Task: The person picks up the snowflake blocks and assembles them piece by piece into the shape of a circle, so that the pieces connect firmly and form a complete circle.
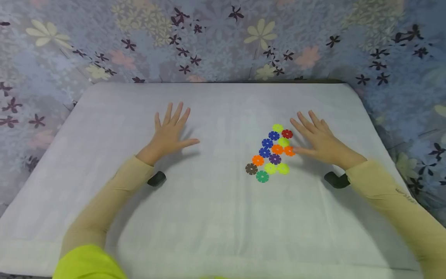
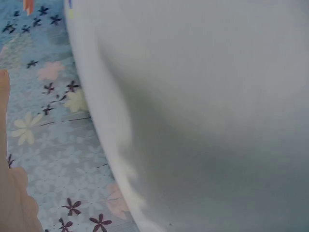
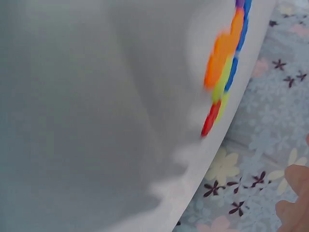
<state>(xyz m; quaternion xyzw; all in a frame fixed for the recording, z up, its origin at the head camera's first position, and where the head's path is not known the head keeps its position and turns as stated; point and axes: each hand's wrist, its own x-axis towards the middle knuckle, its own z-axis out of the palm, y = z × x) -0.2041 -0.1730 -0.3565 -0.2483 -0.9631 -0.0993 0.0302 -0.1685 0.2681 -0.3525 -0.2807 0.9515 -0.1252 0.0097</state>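
Note:
A cluster of flat, notched plastic discs lies right of centre on the white table. In the head view it includes a red disc [image 1: 287, 133], a purple disc [image 1: 275, 159], a brown disc [image 1: 251, 169], a green disc [image 1: 262, 176], and several blue, orange and yellow ones. My right hand [image 1: 315, 137] spreads its fingers just right of the cluster, thumb tip near an orange disc [image 1: 289, 151]; whether they touch I cannot tell. On the left, my left hand [image 1: 169, 131] holds nothing, its fingers straight and spread. The right wrist view catches the discs edge-on, with a red disc [image 3: 210, 118] lowest.
White cloth [image 1: 209, 217] covers the table. Floral-patterned fabric [image 1: 223, 42] lies beyond its far edge and sides. A black wrist-worn piece [image 1: 156, 179] shows under the left wrist, another black piece [image 1: 337, 179] under the right.

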